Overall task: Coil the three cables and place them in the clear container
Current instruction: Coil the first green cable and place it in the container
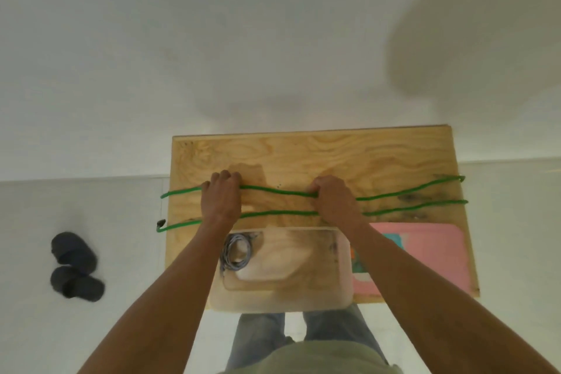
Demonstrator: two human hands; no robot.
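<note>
The head view looks straight down on a wooden table (pixel 318 155) set against a pale wall. On its near edge sits the clear container (pixel 282 297), and inside it, at the left end, lies one coiled grey cable (pixel 236 252), so I judge one of the three cables done.

Across the middle of the table runs a green cable (pixel 273 190), lying in two long, roughly parallel runs from left to right (whether these are two separate cables or one folded back on itself past the right edge, I cannot tell). The ends at the left hang just over the table edge, and the nearer one carries a dark plug or hook. Nothing green is coiled yet, so most of the work is left: the green length must be wound up and placed in the container. A third cable, if it is separate, does not show clearly.

The left hand (pixel 221 197) lies over the far green run, its fingers curled down round the strand, knuckles up. The right hand (pixel 332 200) does the same further along the same run, fingers bent and closed on it near the table's middle. Both wrists cross above the nearer run without gripping it.

Beside the container, to the right, lies a pink mat (pixel 425 252) with a coloured patch. On the floor at the left sit two dark slippers (pixel 76 267). The person's trousered legs show below the table edge.
</note>
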